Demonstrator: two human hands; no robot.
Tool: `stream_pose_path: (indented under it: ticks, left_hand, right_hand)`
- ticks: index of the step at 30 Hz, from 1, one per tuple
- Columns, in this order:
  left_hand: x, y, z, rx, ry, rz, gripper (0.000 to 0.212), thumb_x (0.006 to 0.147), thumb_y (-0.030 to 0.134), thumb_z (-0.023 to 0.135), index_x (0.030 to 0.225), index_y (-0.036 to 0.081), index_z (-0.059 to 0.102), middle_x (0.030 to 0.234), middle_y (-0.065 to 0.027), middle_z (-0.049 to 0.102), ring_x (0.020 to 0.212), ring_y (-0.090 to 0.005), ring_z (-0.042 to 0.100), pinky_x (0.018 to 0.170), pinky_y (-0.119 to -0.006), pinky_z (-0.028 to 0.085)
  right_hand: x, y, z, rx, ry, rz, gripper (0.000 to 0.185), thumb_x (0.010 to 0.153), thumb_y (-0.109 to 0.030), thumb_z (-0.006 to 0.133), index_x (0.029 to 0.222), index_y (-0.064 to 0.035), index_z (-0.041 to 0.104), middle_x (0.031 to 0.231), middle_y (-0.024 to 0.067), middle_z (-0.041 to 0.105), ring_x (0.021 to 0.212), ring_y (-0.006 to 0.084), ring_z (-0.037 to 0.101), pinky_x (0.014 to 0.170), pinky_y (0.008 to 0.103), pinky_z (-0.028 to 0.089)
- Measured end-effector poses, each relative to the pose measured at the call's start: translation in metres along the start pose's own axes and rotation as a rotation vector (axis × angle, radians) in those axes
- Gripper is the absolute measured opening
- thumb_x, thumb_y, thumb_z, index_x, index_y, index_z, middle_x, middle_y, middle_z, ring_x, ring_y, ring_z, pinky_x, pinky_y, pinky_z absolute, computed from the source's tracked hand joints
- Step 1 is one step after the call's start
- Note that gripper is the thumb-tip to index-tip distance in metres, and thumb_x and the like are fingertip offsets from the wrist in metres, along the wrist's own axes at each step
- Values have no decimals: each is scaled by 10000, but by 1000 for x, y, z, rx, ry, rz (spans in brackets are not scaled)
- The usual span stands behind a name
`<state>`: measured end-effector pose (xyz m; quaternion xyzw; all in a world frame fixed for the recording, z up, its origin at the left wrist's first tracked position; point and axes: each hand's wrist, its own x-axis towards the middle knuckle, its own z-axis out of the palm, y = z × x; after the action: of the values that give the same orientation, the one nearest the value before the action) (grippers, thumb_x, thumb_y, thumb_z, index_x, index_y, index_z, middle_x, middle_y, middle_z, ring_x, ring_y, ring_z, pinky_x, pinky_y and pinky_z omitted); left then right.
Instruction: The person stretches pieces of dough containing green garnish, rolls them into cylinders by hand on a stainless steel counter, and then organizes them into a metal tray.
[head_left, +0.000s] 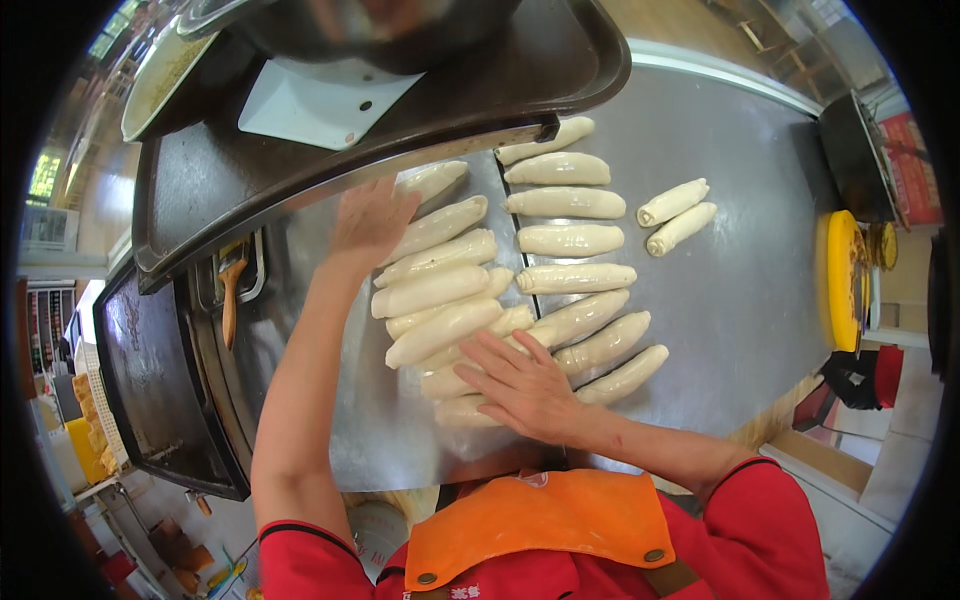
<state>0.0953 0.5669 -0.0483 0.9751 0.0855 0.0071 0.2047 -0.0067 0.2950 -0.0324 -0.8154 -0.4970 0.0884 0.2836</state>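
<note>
Pale, shiny dough rolls lie in two columns on a steel worktop (720, 322). Several in the left column (442, 251) are stacked, with two rolls (431, 292) on top of others. More rolls (571, 240) form the right column, fanning out toward my body. My left hand (373, 217) is palm down at the far left end of the left column, its fingers by the end of a roll (435, 180) and partly under the shelf edge. Fingers spread, my right hand (529, 386) rests across the near rolls, covering parts of them. Neither hand grips a roll.
Above the worktop, a raised dark tray (480, 97) holds a white plastic scraper (322, 101) and bowls. A wooden-handled brush (232, 300) lies in a metal pan at left, beside a black griddle (161, 382). Two small rolls (679, 217) and a yellow container (844, 281) are at right.
</note>
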Motion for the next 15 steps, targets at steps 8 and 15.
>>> stream_pose_path:
  ticks: [8, 15]
  left_hand:
    - [22, 7, -11, -125, -391, -113, 515, 656, 384, 681, 1013, 14, 644, 875, -167, 652, 789, -273, 621, 738, -354, 473]
    - [-8, 30, -30, -210, -339, -34, 484, 675, 365, 681, 1020, 40, 584, 919, -144, 641, 846, -297, 607, 763, -370, 467]
  right_hand:
    - [-17, 4, -7, 221, 99, 87, 417, 767, -166, 657, 1162, -78, 557, 1270, 111, 503, 1209, 295, 438, 1008, 447, 335]
    - [-9, 12, -6, 189, 157, 27, 401, 735, -132, 675, 1121, -70, 587, 1231, 103, 527, 1166, 286, 474, 978, 442, 367]
